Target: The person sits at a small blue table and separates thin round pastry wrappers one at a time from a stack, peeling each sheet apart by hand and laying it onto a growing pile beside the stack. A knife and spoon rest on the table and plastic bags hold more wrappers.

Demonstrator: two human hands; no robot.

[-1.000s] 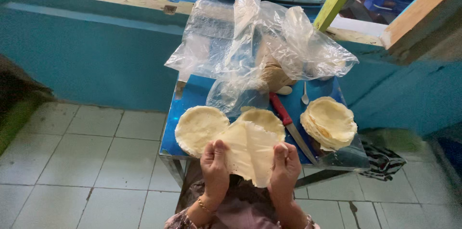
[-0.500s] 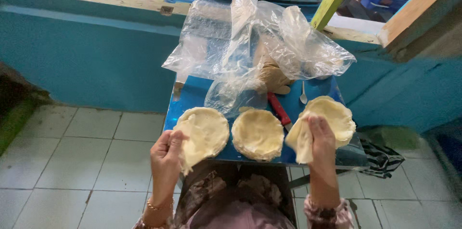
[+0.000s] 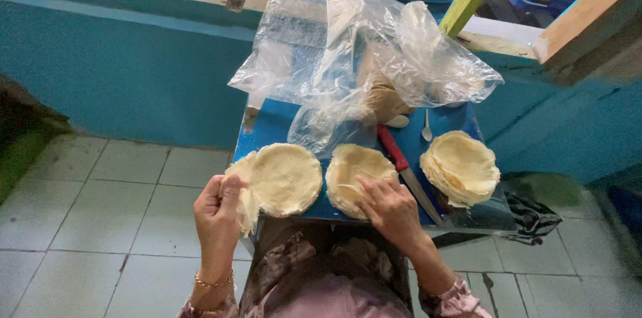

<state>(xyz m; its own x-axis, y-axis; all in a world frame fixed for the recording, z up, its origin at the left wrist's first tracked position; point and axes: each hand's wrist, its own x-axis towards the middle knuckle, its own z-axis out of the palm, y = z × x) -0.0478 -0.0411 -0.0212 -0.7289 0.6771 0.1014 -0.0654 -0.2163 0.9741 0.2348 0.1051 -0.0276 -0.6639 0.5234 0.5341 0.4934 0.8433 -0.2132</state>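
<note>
The left hand (image 3: 217, 207) pinches the near edge of the left stack of thin pale wrappers (image 3: 284, 179), fingers clenched on a folded-up sheet at the stack's 8 o'clock side. The right hand (image 3: 391, 207) lies flat on the middle wrapper stack (image 3: 354, 174), fingers released and spread, pressing at its 5 o'clock edge without gripping. Both stacks sit on the near half of the blue bench (image 3: 267, 127), just beside each other.

To peel a sheet cleanly, it seems best to lift slowly from the rim with the pinching hand while the flat hand steadies its own pile; the sheets look thin and likely to tear if pulled sharply.

At 3 o'clock from the middle stack lies a red-handled knife (image 3: 401, 161), blade towards the person and close to the right wrist, so a sweep that way could catch it. Beyond it sits a third, cupped stack of wrappers (image 3: 461, 167). At 12 o'clock crumpled clear plastic bags (image 3: 361, 50) crowd the far bench, with a small spoon (image 3: 426, 127) beside them.
</note>
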